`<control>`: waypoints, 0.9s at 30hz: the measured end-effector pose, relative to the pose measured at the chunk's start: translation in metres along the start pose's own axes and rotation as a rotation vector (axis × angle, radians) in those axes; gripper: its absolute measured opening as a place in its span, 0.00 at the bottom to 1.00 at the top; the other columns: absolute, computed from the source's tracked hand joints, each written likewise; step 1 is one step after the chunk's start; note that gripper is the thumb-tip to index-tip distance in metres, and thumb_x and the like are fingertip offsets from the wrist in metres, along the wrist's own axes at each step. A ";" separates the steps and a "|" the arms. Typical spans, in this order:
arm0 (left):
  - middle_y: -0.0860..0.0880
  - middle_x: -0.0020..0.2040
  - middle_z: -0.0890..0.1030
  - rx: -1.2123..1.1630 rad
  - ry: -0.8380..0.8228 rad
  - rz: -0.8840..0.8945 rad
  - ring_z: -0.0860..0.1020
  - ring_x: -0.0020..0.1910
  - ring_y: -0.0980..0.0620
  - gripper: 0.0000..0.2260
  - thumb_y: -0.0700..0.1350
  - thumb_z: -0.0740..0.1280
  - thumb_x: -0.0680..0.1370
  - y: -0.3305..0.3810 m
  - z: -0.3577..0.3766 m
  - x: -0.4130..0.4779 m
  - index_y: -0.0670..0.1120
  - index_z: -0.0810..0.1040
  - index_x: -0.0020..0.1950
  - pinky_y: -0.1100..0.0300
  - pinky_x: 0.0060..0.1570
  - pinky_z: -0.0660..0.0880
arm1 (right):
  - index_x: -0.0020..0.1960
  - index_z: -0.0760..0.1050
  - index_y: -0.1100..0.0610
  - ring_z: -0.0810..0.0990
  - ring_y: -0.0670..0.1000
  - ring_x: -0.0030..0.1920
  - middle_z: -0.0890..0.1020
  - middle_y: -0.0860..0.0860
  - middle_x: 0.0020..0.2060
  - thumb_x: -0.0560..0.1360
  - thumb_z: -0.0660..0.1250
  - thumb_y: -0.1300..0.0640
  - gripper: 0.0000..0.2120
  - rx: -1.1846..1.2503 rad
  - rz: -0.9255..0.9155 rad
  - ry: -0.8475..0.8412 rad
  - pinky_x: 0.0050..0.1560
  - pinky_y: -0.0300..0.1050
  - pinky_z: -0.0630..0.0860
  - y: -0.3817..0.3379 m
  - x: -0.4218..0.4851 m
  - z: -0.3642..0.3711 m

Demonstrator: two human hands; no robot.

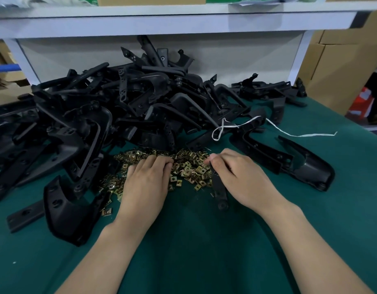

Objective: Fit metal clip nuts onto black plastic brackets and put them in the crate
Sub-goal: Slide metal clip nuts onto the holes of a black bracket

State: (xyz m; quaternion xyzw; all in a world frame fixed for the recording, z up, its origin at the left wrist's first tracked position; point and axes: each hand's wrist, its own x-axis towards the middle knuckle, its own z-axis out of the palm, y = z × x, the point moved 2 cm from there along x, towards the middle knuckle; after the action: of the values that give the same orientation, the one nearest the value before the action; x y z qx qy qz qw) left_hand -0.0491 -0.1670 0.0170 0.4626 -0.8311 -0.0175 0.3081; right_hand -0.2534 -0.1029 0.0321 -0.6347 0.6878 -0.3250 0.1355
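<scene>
Hands, two: left (pixel 147 183) in clip nuts (pixel 189 168), right (pixel 238 177) holding one bracket (pixel 219 189).

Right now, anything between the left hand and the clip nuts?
Nothing visible. The left hand lies directly on the clip nuts, fingers curled into the pile. The right hand holds a black bracket beside them.

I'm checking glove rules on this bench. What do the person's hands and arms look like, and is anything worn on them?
Both the left hand and right hand are bare: no gloves, rings, watch or wristbands. The forearms are uncovered, with no sleeves in view.
</scene>
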 end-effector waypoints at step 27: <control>0.53 0.38 0.78 -1.135 -0.266 -0.279 0.79 0.36 0.53 0.11 0.52 0.60 0.82 0.034 0.004 -0.014 0.57 0.83 0.56 0.60 0.38 0.79 | 0.39 0.67 0.46 0.75 0.46 0.43 0.77 0.43 0.39 0.83 0.48 0.46 0.16 -0.070 0.009 -0.040 0.45 0.52 0.73 0.004 0.003 0.007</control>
State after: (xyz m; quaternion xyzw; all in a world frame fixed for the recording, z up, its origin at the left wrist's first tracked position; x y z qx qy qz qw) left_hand -0.0716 -0.1376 0.0174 0.3242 -0.6548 -0.5568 0.3951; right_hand -0.2530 -0.1074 0.0250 -0.6423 0.6988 -0.2875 0.1283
